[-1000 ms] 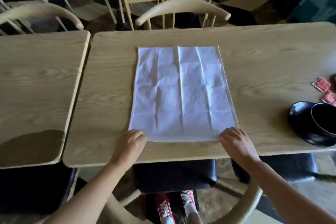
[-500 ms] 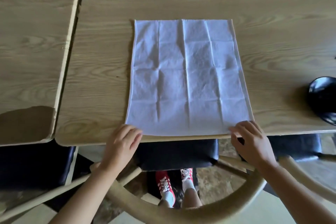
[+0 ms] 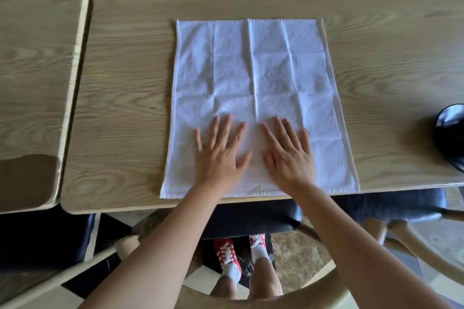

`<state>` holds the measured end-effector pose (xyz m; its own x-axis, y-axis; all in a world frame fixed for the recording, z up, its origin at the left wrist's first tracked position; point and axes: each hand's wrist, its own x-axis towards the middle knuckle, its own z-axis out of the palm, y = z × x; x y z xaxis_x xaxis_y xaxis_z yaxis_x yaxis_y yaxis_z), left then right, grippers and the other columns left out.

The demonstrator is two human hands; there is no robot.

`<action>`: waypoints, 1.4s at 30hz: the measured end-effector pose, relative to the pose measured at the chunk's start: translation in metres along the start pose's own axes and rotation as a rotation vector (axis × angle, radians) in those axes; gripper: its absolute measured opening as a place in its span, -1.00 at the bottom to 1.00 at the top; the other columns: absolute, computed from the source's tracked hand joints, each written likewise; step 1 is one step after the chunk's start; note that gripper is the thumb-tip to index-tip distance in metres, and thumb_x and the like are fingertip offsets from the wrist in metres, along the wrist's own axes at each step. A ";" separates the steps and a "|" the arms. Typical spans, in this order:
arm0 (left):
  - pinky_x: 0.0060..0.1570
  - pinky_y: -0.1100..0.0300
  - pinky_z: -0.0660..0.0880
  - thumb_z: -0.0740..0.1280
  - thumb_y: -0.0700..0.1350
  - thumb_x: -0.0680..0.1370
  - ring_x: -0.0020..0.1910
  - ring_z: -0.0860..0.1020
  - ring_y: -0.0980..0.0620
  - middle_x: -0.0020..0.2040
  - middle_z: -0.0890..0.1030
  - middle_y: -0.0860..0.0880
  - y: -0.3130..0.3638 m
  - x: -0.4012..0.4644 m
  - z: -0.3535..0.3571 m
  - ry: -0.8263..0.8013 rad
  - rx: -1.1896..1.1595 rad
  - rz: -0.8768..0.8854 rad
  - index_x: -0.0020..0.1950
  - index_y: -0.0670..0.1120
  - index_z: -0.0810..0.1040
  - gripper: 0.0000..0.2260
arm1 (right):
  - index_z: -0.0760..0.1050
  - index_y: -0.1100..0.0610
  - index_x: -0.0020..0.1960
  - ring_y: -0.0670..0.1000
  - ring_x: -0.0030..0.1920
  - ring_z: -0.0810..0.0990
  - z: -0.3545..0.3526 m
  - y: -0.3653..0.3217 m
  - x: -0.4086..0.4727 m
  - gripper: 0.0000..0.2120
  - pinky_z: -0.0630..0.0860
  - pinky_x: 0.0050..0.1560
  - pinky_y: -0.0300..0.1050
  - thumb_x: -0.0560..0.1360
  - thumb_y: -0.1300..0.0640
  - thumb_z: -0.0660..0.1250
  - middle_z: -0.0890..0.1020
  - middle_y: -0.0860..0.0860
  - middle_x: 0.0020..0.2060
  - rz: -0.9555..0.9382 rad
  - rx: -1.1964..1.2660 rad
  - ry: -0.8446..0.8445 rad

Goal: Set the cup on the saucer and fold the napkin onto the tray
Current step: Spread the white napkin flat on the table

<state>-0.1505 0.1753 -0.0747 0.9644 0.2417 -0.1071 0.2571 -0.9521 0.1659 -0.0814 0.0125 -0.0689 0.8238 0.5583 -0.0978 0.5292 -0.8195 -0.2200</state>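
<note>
Napkin (image 3: 253, 78) lies spread flat on the table (image 3: 125, 83), long axis running away from the person, near short edge along the table's front edge. Both hands, left (image 3: 221, 150) and right (image 3: 288, 155), press flat on its near half, fingers straight and spread, pointing away.

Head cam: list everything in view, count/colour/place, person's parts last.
napkin: 1, white, creased, spread flat on the main table, near edge at the table's front
main table: 1, light wood, centre
second table: 1, light wood, left, apart by a gap
black dish: 1, right edge, cut off
chairs: several, light wood, dark seats
shoes: 2, red, below
left hand: flat on napkin
right hand: flat on napkin
</note>
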 end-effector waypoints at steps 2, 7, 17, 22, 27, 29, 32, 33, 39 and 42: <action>0.40 -0.24 -0.10 -0.02 0.26 0.48 0.51 0.02 -0.10 0.54 0.07 -0.06 -0.018 -0.005 -0.001 0.034 -0.004 -0.068 0.48 0.15 0.07 -0.42 | 0.01 -0.08 0.50 0.00 0.51 -0.05 -0.003 0.021 -0.004 -0.41 -0.17 0.47 0.03 0.49 -0.17 -0.08 0.04 0.00 0.52 0.064 -0.020 -0.015; 0.43 -0.17 -0.04 -0.04 0.22 0.50 0.51 0.05 -0.07 0.54 0.06 -0.14 -0.058 -0.019 -0.007 0.087 -0.009 -0.257 0.51 0.03 0.06 -0.40 | 0.00 -0.01 0.51 0.00 0.51 -0.04 -0.020 0.055 -0.009 -0.37 -0.21 0.44 -0.11 0.48 -0.18 -0.11 0.04 0.02 0.52 0.179 -0.024 -0.001; 0.37 -0.13 -0.36 -0.12 0.24 0.54 0.51 -0.03 -0.03 0.52 -0.07 -0.04 -0.005 0.027 -0.040 0.249 -0.084 -0.124 0.51 0.03 0.03 -0.43 | 0.02 0.01 0.51 0.00 0.50 -0.02 -0.021 0.052 -0.008 -0.40 -0.18 0.45 -0.06 0.51 -0.15 -0.07 0.05 0.02 0.51 0.189 -0.056 0.003; 0.35 -0.34 -0.13 0.06 0.25 0.48 0.51 0.03 -0.07 0.53 0.10 -0.07 0.041 0.081 -0.019 0.113 -0.002 0.249 0.48 0.10 0.13 -0.41 | 0.07 0.03 0.50 0.03 0.50 0.04 -0.018 0.054 -0.007 -0.40 -0.08 0.46 0.00 0.50 -0.14 -0.04 0.11 0.05 0.50 0.197 -0.058 0.001; 0.35 -0.36 -0.14 -0.06 0.36 0.41 0.52 -0.09 -0.04 0.55 -0.03 0.00 -0.003 0.129 -0.016 -0.013 0.073 0.192 0.48 0.18 0.01 -0.34 | 0.03 -0.01 0.51 0.01 0.50 0.00 -0.019 0.055 -0.006 -0.40 -0.12 0.47 -0.02 0.50 -0.15 -0.06 0.07 0.02 0.50 0.194 -0.049 -0.007; 0.36 -0.32 -0.15 -0.05 0.38 0.41 0.52 -0.14 -0.03 0.55 -0.09 0.01 -0.030 0.149 -0.025 -0.019 0.076 0.126 0.48 0.21 -0.05 -0.33 | 0.00 -0.02 0.51 -0.01 0.50 -0.03 -0.019 0.056 -0.007 -0.40 -0.13 0.48 -0.03 0.51 -0.15 -0.07 0.03 0.01 0.50 0.192 -0.046 -0.017; 0.39 -0.26 -0.13 -0.08 0.41 0.38 0.52 -0.13 -0.05 0.56 -0.10 -0.02 -0.066 0.171 -0.034 -0.012 0.062 0.044 0.49 0.20 -0.06 -0.30 | 0.02 0.00 0.51 -0.01 0.50 -0.03 -0.019 0.056 -0.007 -0.40 -0.12 0.48 -0.02 0.51 -0.15 -0.07 0.04 0.01 0.50 0.201 -0.055 -0.034; 0.40 -0.25 -0.12 -0.10 0.41 0.37 0.52 -0.12 -0.06 0.56 -0.08 -0.04 -0.073 0.175 -0.035 0.004 0.060 0.032 0.49 0.19 -0.05 -0.28 | 0.02 0.00 0.51 -0.01 0.50 -0.04 -0.019 0.056 -0.006 -0.41 -0.12 0.48 -0.01 0.51 -0.15 -0.07 0.04 0.01 0.51 0.200 -0.054 -0.045; 0.41 -0.25 -0.13 -0.09 0.41 0.37 0.52 -0.11 -0.10 0.55 -0.06 -0.08 -0.078 0.179 -0.028 0.049 0.044 0.027 0.49 0.18 -0.03 -0.28 | 0.01 0.03 0.51 0.02 0.51 -0.05 -0.035 0.044 0.009 -0.41 -0.19 0.48 0.06 0.55 -0.19 -0.13 0.06 0.08 0.51 0.198 -0.008 0.054; 0.40 -0.23 -0.18 -0.08 0.41 0.36 0.52 -0.15 -0.08 0.55 -0.09 -0.07 -0.078 0.181 -0.026 0.018 0.025 0.011 0.49 0.18 -0.04 -0.27 | 0.08 0.05 0.49 0.07 0.50 -0.01 -0.045 0.011 0.076 -0.44 -0.13 0.46 0.12 0.55 -0.12 0.00 0.10 0.10 0.50 0.089 0.061 0.232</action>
<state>0.0060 0.2979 -0.0820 0.9682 0.2344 -0.0879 0.2451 -0.9590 0.1425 -0.0039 0.0406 -0.0350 0.8948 0.4342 0.1043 0.4453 -0.8506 -0.2797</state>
